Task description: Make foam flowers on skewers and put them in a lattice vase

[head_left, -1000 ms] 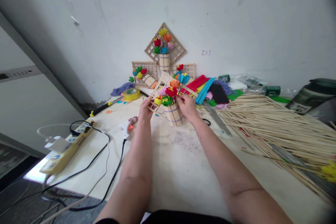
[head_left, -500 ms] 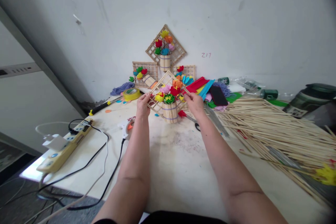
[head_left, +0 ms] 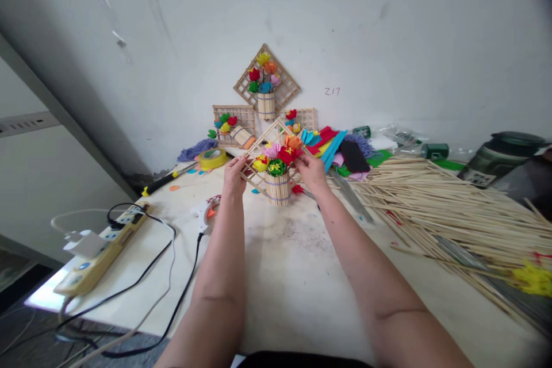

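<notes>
A diamond-shaped stick lattice with a flower basket (head_left: 278,188) is held up over the table, facing me. Red, orange, pink, yellow and green paper flowers (head_left: 276,167) fill the basket, which is made of upright sticks bound with purple cord. My left hand (head_left: 235,174) is closed on the lattice's left corner. On the opposite side my right hand (head_left: 312,172) grips the frame near the red flower, its fingertips partly behind the flowers. Behind it, a finished-looking diamond lattice (head_left: 284,95) with flowers leans on the wall, above two rectangular lattices, the left one (head_left: 219,109) and the right one (head_left: 311,118).
Loose wooden sticks (head_left: 431,195) spread over the right side. A phone (head_left: 354,157), coloured paper (head_left: 333,150) and a dark jar (head_left: 500,158) lie or stand behind. Yellow tape (head_left: 214,158), a glue gun (head_left: 206,215) and a power strip (head_left: 101,256) with cables are at left.
The view has shifted slightly, so the background sits a little further left. My right hand has moved slightly inward along the frame; both hands still hold the lattice.
</notes>
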`<state>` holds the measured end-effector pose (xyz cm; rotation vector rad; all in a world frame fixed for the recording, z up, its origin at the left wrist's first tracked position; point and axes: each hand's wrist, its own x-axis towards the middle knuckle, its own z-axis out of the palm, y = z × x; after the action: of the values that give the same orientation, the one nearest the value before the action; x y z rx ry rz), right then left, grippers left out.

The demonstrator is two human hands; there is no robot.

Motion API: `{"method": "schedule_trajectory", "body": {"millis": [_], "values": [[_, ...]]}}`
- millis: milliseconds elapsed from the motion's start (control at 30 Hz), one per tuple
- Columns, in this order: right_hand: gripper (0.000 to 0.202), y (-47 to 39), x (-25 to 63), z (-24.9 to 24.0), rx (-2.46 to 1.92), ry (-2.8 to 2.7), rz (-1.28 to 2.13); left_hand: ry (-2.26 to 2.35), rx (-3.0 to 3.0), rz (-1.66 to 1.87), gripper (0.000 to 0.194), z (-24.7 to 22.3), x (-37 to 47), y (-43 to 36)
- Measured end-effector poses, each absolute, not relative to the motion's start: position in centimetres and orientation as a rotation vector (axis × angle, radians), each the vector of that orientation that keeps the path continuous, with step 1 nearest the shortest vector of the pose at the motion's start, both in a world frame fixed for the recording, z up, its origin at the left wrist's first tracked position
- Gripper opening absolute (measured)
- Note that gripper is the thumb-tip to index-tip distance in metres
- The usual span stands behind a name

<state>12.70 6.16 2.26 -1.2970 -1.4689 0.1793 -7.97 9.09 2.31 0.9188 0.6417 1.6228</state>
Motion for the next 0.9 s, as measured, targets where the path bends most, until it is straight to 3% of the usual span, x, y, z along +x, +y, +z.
{"method": "schedule_trajectory", "body": {"millis": [900], "values": [[0.026, 5.94, 12.23, 2.16, -1.298, -1.482, 0.247, 0.616, 0.889, 1.632, 0.031, 2.13, -8.1, 9.26]]}}
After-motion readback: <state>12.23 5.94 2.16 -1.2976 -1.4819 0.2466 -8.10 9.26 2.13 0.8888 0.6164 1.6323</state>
